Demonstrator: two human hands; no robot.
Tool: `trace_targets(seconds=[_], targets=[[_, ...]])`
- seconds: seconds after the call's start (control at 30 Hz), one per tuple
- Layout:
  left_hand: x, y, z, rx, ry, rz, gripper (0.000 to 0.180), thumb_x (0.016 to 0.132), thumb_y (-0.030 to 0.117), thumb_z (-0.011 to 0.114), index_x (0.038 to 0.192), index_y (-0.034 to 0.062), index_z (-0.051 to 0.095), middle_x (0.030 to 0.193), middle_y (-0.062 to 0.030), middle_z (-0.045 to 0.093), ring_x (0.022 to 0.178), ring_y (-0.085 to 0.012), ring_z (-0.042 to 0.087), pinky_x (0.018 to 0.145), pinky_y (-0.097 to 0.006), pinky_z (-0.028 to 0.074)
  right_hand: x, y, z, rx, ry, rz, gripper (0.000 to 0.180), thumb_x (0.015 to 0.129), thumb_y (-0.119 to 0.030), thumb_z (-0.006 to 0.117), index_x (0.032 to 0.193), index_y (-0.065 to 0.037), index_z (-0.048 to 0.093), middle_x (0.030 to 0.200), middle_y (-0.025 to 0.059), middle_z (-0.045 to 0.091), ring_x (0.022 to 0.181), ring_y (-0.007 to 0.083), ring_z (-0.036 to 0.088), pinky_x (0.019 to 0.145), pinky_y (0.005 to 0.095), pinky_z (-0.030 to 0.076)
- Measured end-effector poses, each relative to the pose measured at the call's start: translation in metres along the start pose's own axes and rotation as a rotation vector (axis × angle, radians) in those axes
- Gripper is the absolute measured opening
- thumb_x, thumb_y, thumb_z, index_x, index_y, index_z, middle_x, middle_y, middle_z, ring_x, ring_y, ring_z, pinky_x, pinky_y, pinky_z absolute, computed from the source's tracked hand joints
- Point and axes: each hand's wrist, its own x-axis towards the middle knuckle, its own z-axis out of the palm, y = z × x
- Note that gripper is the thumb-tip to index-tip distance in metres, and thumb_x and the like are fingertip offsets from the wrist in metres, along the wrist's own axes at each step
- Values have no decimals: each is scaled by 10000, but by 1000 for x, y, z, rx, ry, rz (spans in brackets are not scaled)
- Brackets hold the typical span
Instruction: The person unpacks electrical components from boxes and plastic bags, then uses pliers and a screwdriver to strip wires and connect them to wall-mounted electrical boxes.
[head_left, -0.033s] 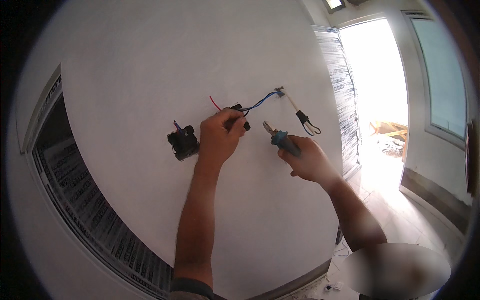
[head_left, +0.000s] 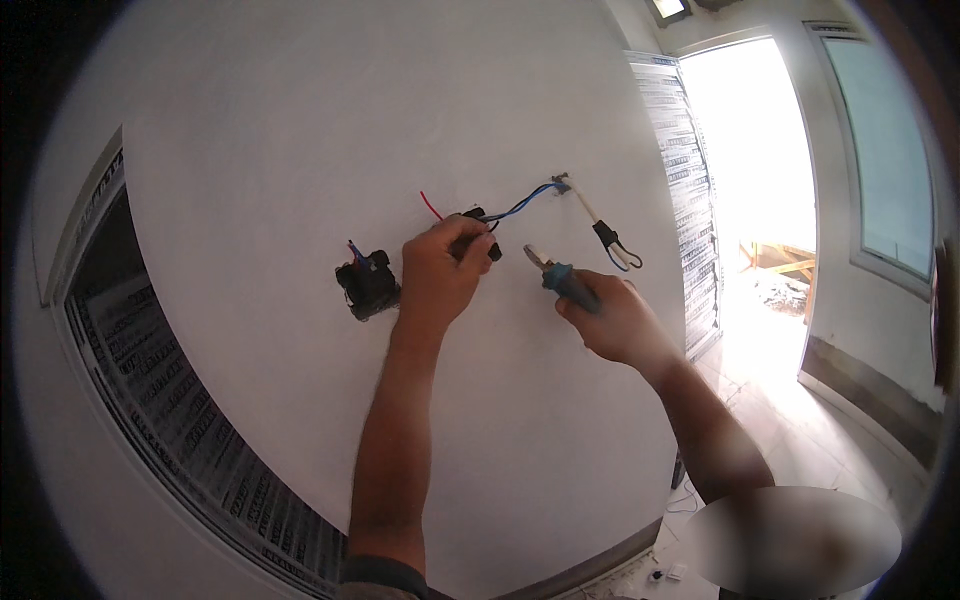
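My left hand (head_left: pixel 440 265) is at a dark wall box (head_left: pixel 494 252), mostly covered by my fingers. Thumb and fingertips are pinched together, and what lies between them is hidden. A red wire (head_left: pixel 430 205) sticks up beside this hand. Blue and dark wires (head_left: pixel 522 206) run from it to a small hole (head_left: pixel 560 184) on the right. My right hand (head_left: pixel 625 320) grips pliers (head_left: pixel 570 286) with blue-grey handles, their metal jaws pointing up-left, apart from the wires. A white cable (head_left: pixel 585 208) with black tape (head_left: pixel 605 234) and a looped end hangs above that hand.
Left of my hands, a second dark wall box (head_left: pixel 370 288) has short wires poking out. A dark-framed opening (head_left: pixel 150 360) lies far left. At the right are a wrapped door (head_left: pixel 680 190), a bright doorway (head_left: pixel 750 150) and a window (head_left: pixel 885 150). Small items (head_left: pixel 676 572) lie on the floor.
The fingers of my right hand have drawn in slightly around the pliers, and the jaws have shifted a little. My left hand stays at the box.
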Motion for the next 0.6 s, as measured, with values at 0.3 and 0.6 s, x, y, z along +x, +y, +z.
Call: trace_targets(seconds=[0.3, 0.6], targets=[[6, -9, 12, 244, 162, 256, 125, 948, 111, 703, 983, -8, 685, 852, -128, 730, 713, -170, 712, 630, -301, 562, 19, -25, 6, -169, 124, -141, 306, 966, -181, 610, 1206, 5, 649, 909, 260, 716, 871, 433, 706, 834, 499, 550], [5, -9, 12, 225, 161, 277, 116, 951, 93, 697, 994, -12, 677, 875, -145, 739, 765, -207, 747, 676, -331, 587, 33, -34, 14, -284, 158, -142, 262, 975, -185, 610, 1176, -22, 650, 937, 243, 721, 879, 426, 712, 790, 509, 562]])
